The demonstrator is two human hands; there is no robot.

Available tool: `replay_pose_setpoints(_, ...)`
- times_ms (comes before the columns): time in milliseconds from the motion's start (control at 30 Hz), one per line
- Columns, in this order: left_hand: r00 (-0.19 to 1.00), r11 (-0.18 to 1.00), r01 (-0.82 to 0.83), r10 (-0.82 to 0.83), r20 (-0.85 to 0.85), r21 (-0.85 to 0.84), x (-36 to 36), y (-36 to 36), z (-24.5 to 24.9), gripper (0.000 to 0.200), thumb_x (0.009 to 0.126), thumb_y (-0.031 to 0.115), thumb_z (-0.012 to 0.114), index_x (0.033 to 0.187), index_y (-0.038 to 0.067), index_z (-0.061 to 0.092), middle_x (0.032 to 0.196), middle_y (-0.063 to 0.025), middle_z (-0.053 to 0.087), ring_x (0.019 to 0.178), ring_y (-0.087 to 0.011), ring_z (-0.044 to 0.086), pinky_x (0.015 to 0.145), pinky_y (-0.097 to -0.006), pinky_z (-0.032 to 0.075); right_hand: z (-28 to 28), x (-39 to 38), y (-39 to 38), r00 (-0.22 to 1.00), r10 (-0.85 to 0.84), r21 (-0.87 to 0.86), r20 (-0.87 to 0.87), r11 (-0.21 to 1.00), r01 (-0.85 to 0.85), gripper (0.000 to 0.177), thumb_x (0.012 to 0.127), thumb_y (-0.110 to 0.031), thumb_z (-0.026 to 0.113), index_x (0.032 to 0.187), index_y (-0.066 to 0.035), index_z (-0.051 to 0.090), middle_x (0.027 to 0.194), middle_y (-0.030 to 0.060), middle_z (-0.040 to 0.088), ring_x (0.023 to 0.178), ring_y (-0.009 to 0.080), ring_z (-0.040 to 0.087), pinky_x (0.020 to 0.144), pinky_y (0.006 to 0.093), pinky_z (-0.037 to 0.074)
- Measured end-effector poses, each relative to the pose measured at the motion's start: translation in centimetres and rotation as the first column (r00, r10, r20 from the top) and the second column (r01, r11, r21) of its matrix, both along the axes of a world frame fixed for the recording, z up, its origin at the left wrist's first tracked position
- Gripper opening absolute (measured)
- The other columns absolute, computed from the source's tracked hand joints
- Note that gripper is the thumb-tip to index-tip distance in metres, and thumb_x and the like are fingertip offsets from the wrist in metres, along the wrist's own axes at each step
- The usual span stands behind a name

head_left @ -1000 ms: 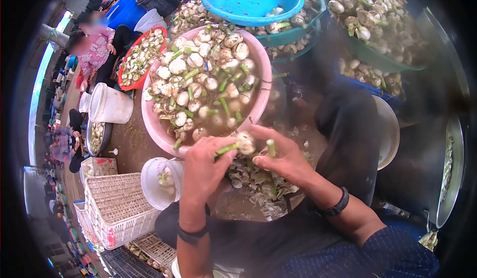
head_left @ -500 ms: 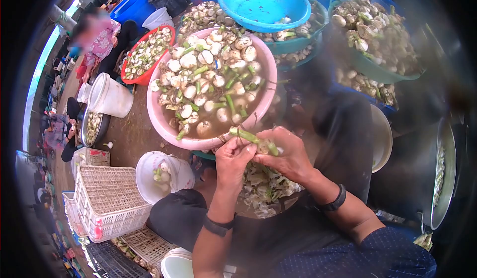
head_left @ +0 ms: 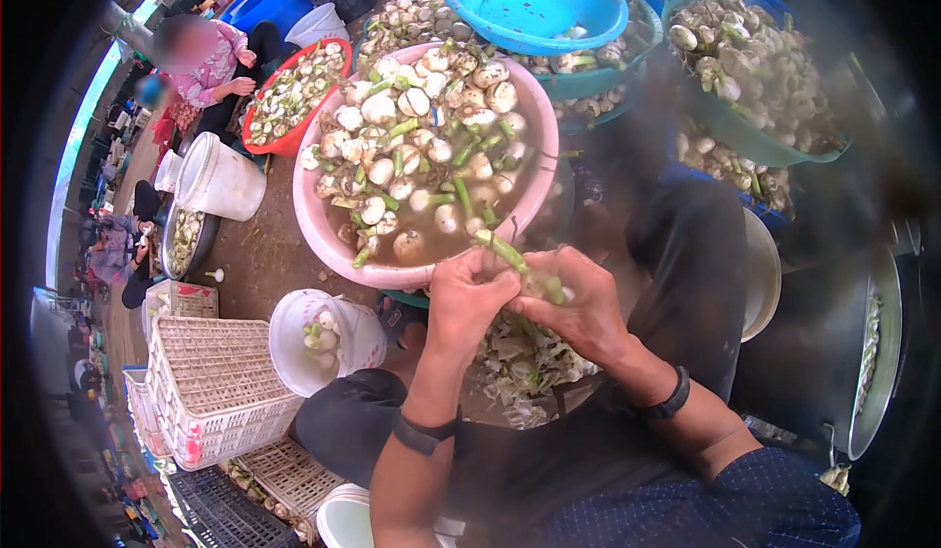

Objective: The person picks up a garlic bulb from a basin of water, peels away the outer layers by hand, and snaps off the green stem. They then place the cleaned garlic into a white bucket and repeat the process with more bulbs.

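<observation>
Both of my hands meet just below the near rim of a pink basin (head_left: 306, 217) that holds muddy water and pale bulbs with green stems (head_left: 413, 103). Between them is a bulb with a thick green stem (head_left: 503, 251), its stem pointing up and left. My left hand (head_left: 469, 296) pinches it from the left, with thumb and fingers closed. My right hand (head_left: 576, 305) wraps round the bulb end, which is partly hidden by the fingers. Under my hands lies a heap of pale peelings (head_left: 524, 367).
A white bucket (head_left: 365, 337) with a few bulbs and stacked crates (head_left: 221, 367) stand left. A blue basin (head_left: 534, 4) sits beyond, a green basin of bulbs (head_left: 760, 141) at right. A person in pink (head_left: 204, 68) sits back left.
The view has shifted slightly. My hands keep hold of the stemmed bulb, with their fingers a little moved. The person at back left has raised their head and hands somewhat.
</observation>
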State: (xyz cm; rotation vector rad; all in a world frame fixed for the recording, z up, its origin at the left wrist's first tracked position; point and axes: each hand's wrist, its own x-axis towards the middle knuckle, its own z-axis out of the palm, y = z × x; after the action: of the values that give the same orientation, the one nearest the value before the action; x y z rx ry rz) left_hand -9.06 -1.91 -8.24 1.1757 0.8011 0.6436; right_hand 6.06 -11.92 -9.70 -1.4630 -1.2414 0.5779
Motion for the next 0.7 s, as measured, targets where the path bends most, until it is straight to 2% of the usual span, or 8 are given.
replay_pose_setpoints(100,0.998,1.000,0.002,-0.001,-0.057,0.009,0.9,0.3,0.3,0.005,0.091,-0.003,0.068,0.093,-0.001,0.072,0.084,0.0010,0.070,0.071,-0.0036,0.061,0.063,-0.0214,0.049,-0.1,0.2,-0.1,0.998,-0.027,-0.021,-0.052,0.999,0.026,0.048,0.078,-0.011,0.093,0.120,-0.002,0.071,0.092,0.0067,0.065,0.085,0.0195,0.064,0.077,0.0353,0.053)
replay_pose_setpoints(200,0.995,1.000,-0.009,0.012,-0.102,0.027,1.4,0.3,0.2,0.005,0.089,-0.003,0.068,0.094,-0.001,0.071,0.084,0.0014,0.070,0.072,-0.0036,0.060,0.064,-0.0215,0.049,-0.1,0.4,0.0,0.986,0.009,-0.047,-0.168,0.999,-0.017,0.047,0.080,-0.009,0.092,0.122,-0.003,0.070,0.095,0.0057,0.068,0.084,0.0155,0.065,0.075,0.0319,0.054)
replay_pose_setpoints(233,0.995,0.999,-0.013,0.018,-0.102,0.046,1.3,0.4,0.0,0.006,0.089,-0.003,0.068,0.094,-0.001,0.071,0.084,0.0012,0.070,0.072,-0.0038,0.060,0.064,-0.0215,0.049,-0.1,0.5,0.1,0.934,0.041,-0.087,-0.355,0.993,-0.076,0.045,0.083,-0.009,0.090,0.123,-0.004,0.069,0.096,0.0066,0.070,0.083,0.0150,0.067,0.074,0.0306,0.054)
replay_pose_setpoints(300,0.994,0.996,-0.022,0.031,-0.101,0.085,1.0,0.6,-0.8,0.007,0.088,-0.003,0.068,0.094,0.000,0.070,0.085,0.0007,0.069,0.072,-0.0041,0.059,0.064,-0.0214,0.048,-0.1,0.9,0.3,0.725,0.067,-0.128,-0.685,0.969,-0.211,0.042,0.087,-0.009,0.087,0.125,-0.006,0.068,0.099,0.0082,0.072,0.080,0.0139,0.069,0.072,0.0281,0.055)
replay_pose_setpoints(400,0.998,1.000,-0.020,0.020,-0.061,-0.006,0.5,0.6,-1.0,0.009,0.088,-0.002,0.066,0.096,0.001,0.069,0.086,-0.0006,0.069,0.071,-0.0055,0.060,0.066,-0.0223,0.049,0.0,1.6,0.4,0.513,0.065,-0.132,-0.856,0.932,-0.338,0.040,0.093,-0.012,0.081,0.130,-0.008,0.064,0.101,0.0120,0.074,0.076,0.0154,0.072,0.067,0.0258,0.055)
replay_pose_setpoints(500,0.992,0.991,-0.010,0.026,0.124,-0.132,-0.1,0.6,-1.1,0.008,0.092,0.001,0.068,0.100,0.001,0.069,0.089,-0.0023,0.071,0.073,-0.0072,0.061,0.067,-0.0236,0.051,-0.2,1.4,0.6,0.377,0.082,-0.071,-0.923,0.924,-0.376,0.039,0.097,-0.015,0.076,0.132,-0.008,0.060,0.102,0.0121,0.074,0.075,0.0173,0.072,0.062,0.0268,0.055)
replay_pose_setpoints(600,0.978,0.993,-0.033,0.055,0.199,-0.110,0.1,-0.1,-0.4,0.010,0.098,0.006,0.070,0.106,0.000,0.070,0.094,-0.0034,0.072,0.076,-0.0080,0.061,0.068,-0.0251,0.052,0.0,1.2,0.7,0.380,0.127,-0.026,-0.916,0.927,-0.373,0.041,0.098,-0.018,0.077,0.132,-0.010,0.056,0.101,0.0129,0.073,0.074,0.0181,0.072,0.058,0.0264,0.054)
replay_pose_setpoints(700,0.981,0.998,-0.001,0.013,0.191,-0.067,0.1,-0.5,-0.7,0.016,0.102,0.010,0.070,0.113,-0.001,0.071,0.097,-0.0044,0.073,0.079,-0.0080,0.061,0.066,-0.0249,0.052,-0.9,1.0,0.7,0.470,0.105,-0.077,-0.876,0.933,-0.352,0.042,0.097,-0.020,0.078,0.131,-0.011,0.053,0.101,0.0141,0.072,0.074,0.0188,0.072,0.055,0.0259,0.053)
